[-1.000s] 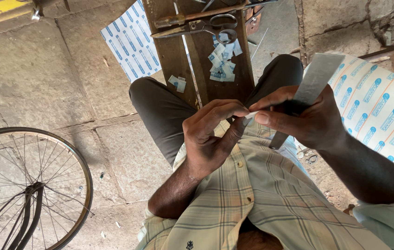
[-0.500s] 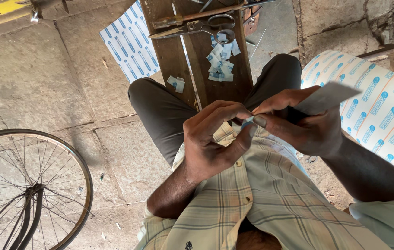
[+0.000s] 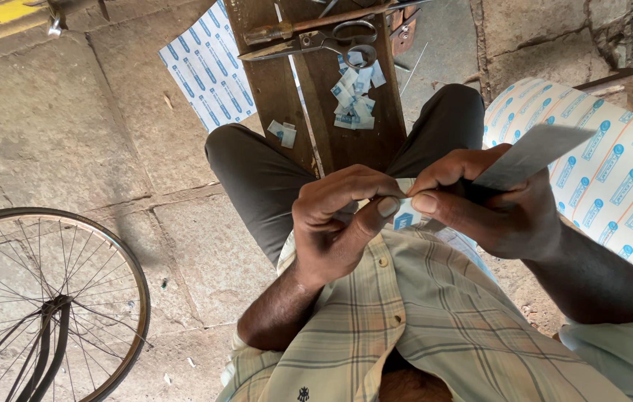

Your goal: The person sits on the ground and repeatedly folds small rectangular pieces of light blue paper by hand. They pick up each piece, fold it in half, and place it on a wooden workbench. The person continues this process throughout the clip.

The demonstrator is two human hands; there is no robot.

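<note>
The grey strip [image 3: 532, 152] now lies flatter than a second ago, when it stood steeply up; its free end points right, over the printed roll [image 3: 614, 179]. The right hand [image 3: 480, 205] pinches the strip's near end, thumb pressed down. The left hand [image 3: 342, 223] meets it, thumb and fingers closed on a small blue-and-white label [image 3: 404, 219], mostly hidden between the two thumbs. What the curled fingers cover cannot be made out. Scissors [image 3: 316, 41] and cut labels [image 3: 354, 97] lie on the plank [image 3: 279, 104]; the wheel [image 3: 41, 305] is cut off.
</note>
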